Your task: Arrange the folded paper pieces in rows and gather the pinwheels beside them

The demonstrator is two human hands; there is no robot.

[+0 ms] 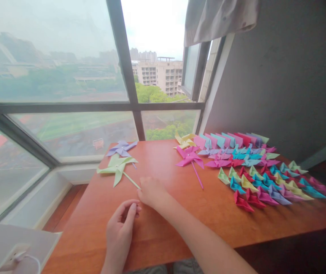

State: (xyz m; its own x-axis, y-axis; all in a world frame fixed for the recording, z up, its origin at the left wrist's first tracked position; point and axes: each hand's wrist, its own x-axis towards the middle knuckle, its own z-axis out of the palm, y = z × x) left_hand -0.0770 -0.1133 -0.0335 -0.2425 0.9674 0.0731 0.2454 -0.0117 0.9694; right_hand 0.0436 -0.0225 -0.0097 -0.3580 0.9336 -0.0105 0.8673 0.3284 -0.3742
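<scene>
My right hand [152, 191] reaches across the table, fingers closed on the lower end of a light green paper pinwheel [118, 166] by its thin stick. The pinwheel's head lies toward the left edge of the table. Closer to me, my left hand [120, 230] rests low over the wood with its fingers curled in toward the thumb; no object shows in it. Just behind the green pinwheel lies a lavender pinwheel [122, 147], its stick partly covered. A magenta pinwheel [190, 156] and a yellow pinwheel [184, 140] lie farther right.
Rows of colourful folded paper boats [261, 196] fill the right side of the brown table [157, 238]. Behind them are folded paper cranes [245, 154] and a row of upright folded papers [228, 140]. A window [65, 106] borders the far side, and a plugged-in charger [18, 257] sits lower left.
</scene>
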